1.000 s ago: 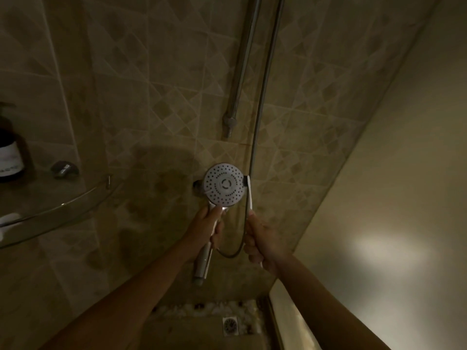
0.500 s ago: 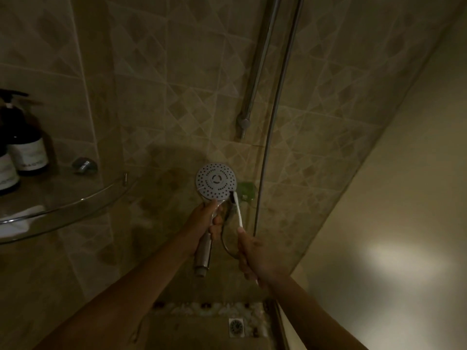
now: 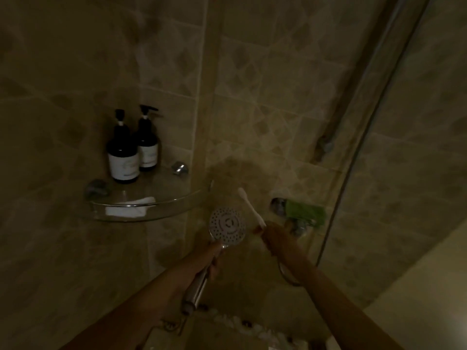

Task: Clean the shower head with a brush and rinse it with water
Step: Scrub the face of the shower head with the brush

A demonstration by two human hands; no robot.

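The round chrome shower head point(image 3: 227, 226) faces me in a dim tiled shower, its nozzle plate visible. My left hand point(image 3: 207, 258) grips its metal handle just below the head. My right hand point(image 3: 275, 239) holds a white toothbrush point(image 3: 251, 206) by its lower end. The brush points up and to the left, its bristle tip above and right of the shower head, apart from the nozzle plate. The hose point(image 3: 285, 274) loops down behind my right wrist.
A glass corner shelf point(image 3: 151, 214) on the left carries two dark pump bottles point(image 3: 123, 152) and a white folded cloth point(image 3: 126, 209). A green item point(image 3: 304, 213) covers the wall tap. A vertical rail point(image 3: 353, 84) and glass door edge run at the right. Pebbles line the floor below.
The view has swung left, bringing the shelf and bottles into sight. The brush has lifted off the lower right rim of the shower head and now stands clear, above and to its right.
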